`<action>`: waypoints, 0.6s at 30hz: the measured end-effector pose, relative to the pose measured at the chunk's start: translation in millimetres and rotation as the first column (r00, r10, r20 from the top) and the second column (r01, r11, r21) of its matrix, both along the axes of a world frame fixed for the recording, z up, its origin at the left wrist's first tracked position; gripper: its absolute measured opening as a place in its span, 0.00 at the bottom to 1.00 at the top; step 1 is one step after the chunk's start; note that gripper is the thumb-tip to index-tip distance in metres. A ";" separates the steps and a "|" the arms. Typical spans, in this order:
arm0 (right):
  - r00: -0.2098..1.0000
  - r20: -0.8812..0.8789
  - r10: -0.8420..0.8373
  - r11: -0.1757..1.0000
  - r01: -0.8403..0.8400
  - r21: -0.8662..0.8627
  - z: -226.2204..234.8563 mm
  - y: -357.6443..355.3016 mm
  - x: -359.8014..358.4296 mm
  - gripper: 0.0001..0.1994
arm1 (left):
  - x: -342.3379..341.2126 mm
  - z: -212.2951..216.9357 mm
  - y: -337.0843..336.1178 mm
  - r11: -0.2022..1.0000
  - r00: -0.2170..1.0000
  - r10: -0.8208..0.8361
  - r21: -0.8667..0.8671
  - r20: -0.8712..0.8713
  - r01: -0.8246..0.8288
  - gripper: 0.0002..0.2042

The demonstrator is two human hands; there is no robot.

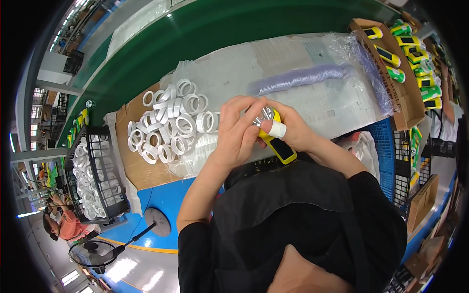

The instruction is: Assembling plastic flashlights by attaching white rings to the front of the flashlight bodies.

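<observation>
My right hand (292, 131) holds a yellow flashlight (277, 144) with a dark panel on its side, its shiny reflector head pointing up. A white tape wraps one finger of that hand. My left hand (238, 133) is closed over the flashlight's silver head (264, 116), fingertips on its rim. Both hands meet above the near edge of the worktable. A heap of white plastic rings (171, 124) lies just left of my left hand on a brown cardboard sheet (141, 168).
A black wire basket (108, 193) holding more white rings stands at the left. A long stack of clear discs (303, 77) lies behind my hands. A cardboard tray (401, 93) at the right carries yellow and green flashlights. A green conveyor belt (205, 29) runs behind. A fan and another person are lower left.
</observation>
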State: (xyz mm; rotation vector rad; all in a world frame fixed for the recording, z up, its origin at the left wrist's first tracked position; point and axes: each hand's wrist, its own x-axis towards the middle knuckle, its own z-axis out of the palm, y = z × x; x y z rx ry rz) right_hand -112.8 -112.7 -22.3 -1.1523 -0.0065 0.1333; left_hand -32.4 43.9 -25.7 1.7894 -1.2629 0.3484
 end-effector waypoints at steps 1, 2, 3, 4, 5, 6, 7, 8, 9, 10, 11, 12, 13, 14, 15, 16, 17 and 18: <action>1.000 -0.001 0.004 1.000 -0.004 0.002 -0.8 1.4 1.6 0.20 | 0.7 -2.5 0.1 0.997 0.997 -0.056 -0.052 -0.053 0.053 0.18; 0.999 0.006 0.037 0.999 -0.037 -0.013 -1.8 2.5 3.6 0.19 | 1.4 -4.7 0.2 0.989 0.988 -0.114 -0.107 -0.101 0.103 0.17; 0.997 0.013 0.070 0.997 -0.070 -0.030 -2.7 3.8 5.7 0.19 | 1.8 -6.1 0.7 0.990 0.989 -0.108 -0.106 -0.101 0.098 0.17; 0.996 0.018 0.086 0.996 -0.085 -0.027 -3.3 7.3 9.4 0.19 | 2.4 -6.1 3.8 0.987 0.986 -0.116 -0.124 -0.118 0.101 0.16; 0.992 0.089 0.087 0.993 -0.079 -0.085 -3.9 11.0 13.3 0.19 | 3.0 -6.0 6.4 0.984 0.983 -0.122 -0.143 -0.134 0.102 0.15; 0.982 0.162 0.094 0.988 -0.071 -0.140 -3.6 14.6 17.3 0.19 | 4.2 -7.3 5.8 0.987 0.987 -0.101 -0.138 -0.127 0.083 0.15; 0.976 0.176 0.130 0.985 -0.107 -0.132 -2.4 20.6 21.5 0.19 | 6.7 -8.2 7.4 0.983 0.992 -0.081 -0.173 -0.095 0.064 0.15; 0.986 0.140 0.092 0.993 -0.080 -0.083 -2.1 22.0 24.4 0.19 | 12.1 -8.6 7.2 0.976 0.996 -0.069 -0.209 -0.059 0.055 0.14; 0.993 0.100 0.058 0.998 -0.054 -0.036 -1.1 22.8 28.7 0.18 | 16.8 -6.6 8.0 0.980 0.998 -0.036 -0.198 -0.043 0.026 0.14; 0.993 0.091 0.080 0.997 -0.080 0.000 1.8 23.7 35.1 0.19 | 21.9 -5.2 9.8 0.983 0.997 -0.049 -0.180 -0.058 0.038 0.14; 0.989 0.106 0.105 0.994 -0.105 0.002 3.4 22.0 41.7 0.19 | 27.3 1.5 11.8 0.984 0.995 -0.069 -0.170 -0.073 0.056 0.14; 0.988 0.116 0.102 0.994 -0.106 0.026 4.3 20.8 48.9 0.19 | 33.4 10.6 18.1 0.991 0.995 -0.058 -0.124 -0.085 0.047 0.15; 0.988 0.123 0.094 0.994 -0.100 0.050 6.3 20.6 54.5 0.19 | 46.5 10.8 25.9 0.985 0.992 0.093 -0.137 -0.087 -0.104 0.16; 0.980 0.189 0.063 0.998 -0.059 -0.023 7.6 20.4 64.7 0.26 | 67.4 7.6 35.1 0.956 0.966 0.239 -0.150 -0.094 -0.251 0.18; 0.978 0.198 0.071 0.997 -0.068 -0.023 8.4 20.3 67.7 0.26 | 94.7 10.5 48.2 0.895 0.895 0.426 -0.085 -0.131 -0.439 0.21; 0.971 0.240 0.017 0.997 0.002 -0.076 8.8 21.0 71.1 0.26 | 128.9 15.8 69.1 0.795 0.787 0.597 -0.019 -0.152 -0.606 0.25; 0.957 0.288 -0.025 0.991 0.062 -0.120 8.5 26.0 75.8 0.26 | 164.7 7.1 107.4 0.691 0.702 0.705 0.124 0.100 -0.712 0.31; 0.949 0.311 -0.043 0.988 0.086 -0.127 -1.0 28.4 77.8 0.25 | 182.9 1.7 126.0 0.495 0.563 0.815 0.341 0.138 -0.799 0.34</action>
